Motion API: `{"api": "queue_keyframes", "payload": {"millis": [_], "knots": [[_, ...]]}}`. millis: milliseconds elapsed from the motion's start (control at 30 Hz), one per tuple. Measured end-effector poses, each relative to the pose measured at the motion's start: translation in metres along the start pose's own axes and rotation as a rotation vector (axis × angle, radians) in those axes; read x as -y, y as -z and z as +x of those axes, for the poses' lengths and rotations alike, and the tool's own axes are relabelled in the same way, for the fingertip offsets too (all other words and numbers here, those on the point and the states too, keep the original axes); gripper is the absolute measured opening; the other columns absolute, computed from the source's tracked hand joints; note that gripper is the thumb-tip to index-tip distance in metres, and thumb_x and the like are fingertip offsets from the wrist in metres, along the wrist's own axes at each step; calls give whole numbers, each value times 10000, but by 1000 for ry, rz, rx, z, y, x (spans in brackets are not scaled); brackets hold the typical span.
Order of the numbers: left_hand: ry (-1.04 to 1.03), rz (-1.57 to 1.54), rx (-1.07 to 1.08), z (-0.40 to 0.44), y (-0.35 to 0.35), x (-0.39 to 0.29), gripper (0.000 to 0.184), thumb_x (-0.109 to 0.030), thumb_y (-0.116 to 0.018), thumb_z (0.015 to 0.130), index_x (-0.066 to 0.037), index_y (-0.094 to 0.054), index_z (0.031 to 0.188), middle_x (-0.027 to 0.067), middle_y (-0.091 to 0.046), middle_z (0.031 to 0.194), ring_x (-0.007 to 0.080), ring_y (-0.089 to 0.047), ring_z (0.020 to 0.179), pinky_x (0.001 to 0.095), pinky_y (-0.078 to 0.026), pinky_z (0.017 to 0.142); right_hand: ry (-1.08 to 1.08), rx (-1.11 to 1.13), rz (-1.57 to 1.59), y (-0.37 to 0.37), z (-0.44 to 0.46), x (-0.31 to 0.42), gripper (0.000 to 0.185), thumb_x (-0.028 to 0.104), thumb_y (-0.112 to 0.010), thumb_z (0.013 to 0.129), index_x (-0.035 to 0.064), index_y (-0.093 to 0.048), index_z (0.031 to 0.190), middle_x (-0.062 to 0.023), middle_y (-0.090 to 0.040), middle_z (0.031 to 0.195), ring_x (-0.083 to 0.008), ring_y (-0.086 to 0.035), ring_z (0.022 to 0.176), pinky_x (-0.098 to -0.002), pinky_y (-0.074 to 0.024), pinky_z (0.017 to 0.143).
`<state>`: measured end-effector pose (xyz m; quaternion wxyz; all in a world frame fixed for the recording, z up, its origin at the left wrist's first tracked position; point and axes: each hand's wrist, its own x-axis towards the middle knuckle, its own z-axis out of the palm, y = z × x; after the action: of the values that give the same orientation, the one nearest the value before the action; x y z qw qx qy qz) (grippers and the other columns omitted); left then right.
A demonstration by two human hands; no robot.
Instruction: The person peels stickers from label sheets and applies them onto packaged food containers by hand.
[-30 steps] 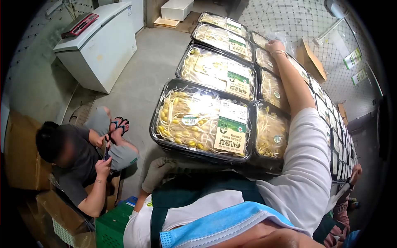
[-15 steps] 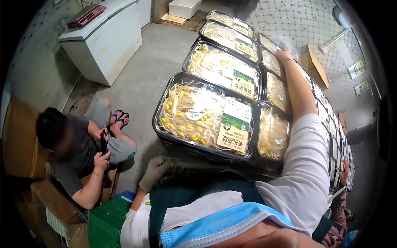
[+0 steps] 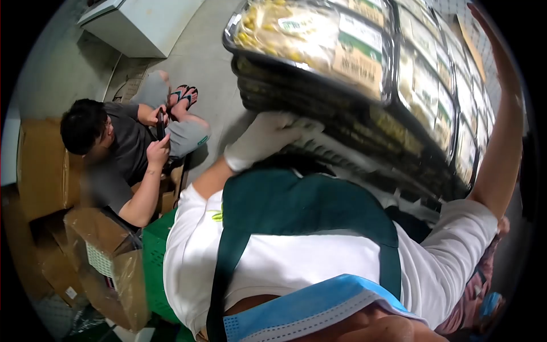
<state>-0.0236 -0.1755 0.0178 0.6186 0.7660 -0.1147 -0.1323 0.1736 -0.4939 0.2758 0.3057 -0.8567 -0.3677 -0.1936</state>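
Black trays of bean sprouts (image 3: 285,31) with clear film and green-and-cream labels stand in stacks across the upper middle and right. My left hand (image 3: 265,139), in a pale glove, is closed at the near side of the stacks, its fingers round the end of a grey perforated edge (image 3: 342,151). At the upper right border my right hand (image 3: 485,28) is raised beyond the trays, bare and seen side-on, with its fingers stretched out. It is partly lost in the dark rim, and nothing shows in it.
A seated person (image 3: 122,137) holds a phone (image 3: 160,122) at the left. Cardboard boxes (image 3: 45,165) and a green crate (image 3: 156,262) lie below and beside them. A white chest freezer (image 3: 137,25) stands at the upper left. Another person's pink sleeve (image 3: 476,290) shows at the lower right.
The view has swung, so the trays sit higher in it. My right hand has left the smaller trays and moved to the far right. My left hand now appears higher and farther right.
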Motion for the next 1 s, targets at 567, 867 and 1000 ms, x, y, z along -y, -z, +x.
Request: {"api": "queue_keyframes", "payload": {"millis": [567, 867, 1000], "knots": [[-38, -186, 525, 31, -80, -21, 223, -31, -596, 729, 13, -510, 930, 55, -571, 847, 88, -512, 768, 231, -420, 661, -164, 187, -261, -158, -227, 131, 115, 150, -563, 669, 96, -467, 637, -56, -474, 572, -232, -504, 595, -327, -414, 486], [-114, -184, 549, 33, -149, -32, 108, -37, -579, 751, 30, -538, 677, 122, -624, 807, 75, -538, 675, 210, -426, 574, -480, -317, 165, -40, -268, 95, 47, 39, -579, 715, 41, -533, 708, -14, -521, 643, -88, -469, 581, -209, -387, 511], [110, -392, 435, 31, -192, -37, 170, -13, -553, 765, 7, -485, 610, 138, -613, 876, 97, -555, 737, 189, -444, 632, -474, -425, 38, 26, -261, 33, 184, 124, -582, 744, 11, -478, 847, -22, -519, 642, -100, -499, 608, -217, -399, 526]]}}
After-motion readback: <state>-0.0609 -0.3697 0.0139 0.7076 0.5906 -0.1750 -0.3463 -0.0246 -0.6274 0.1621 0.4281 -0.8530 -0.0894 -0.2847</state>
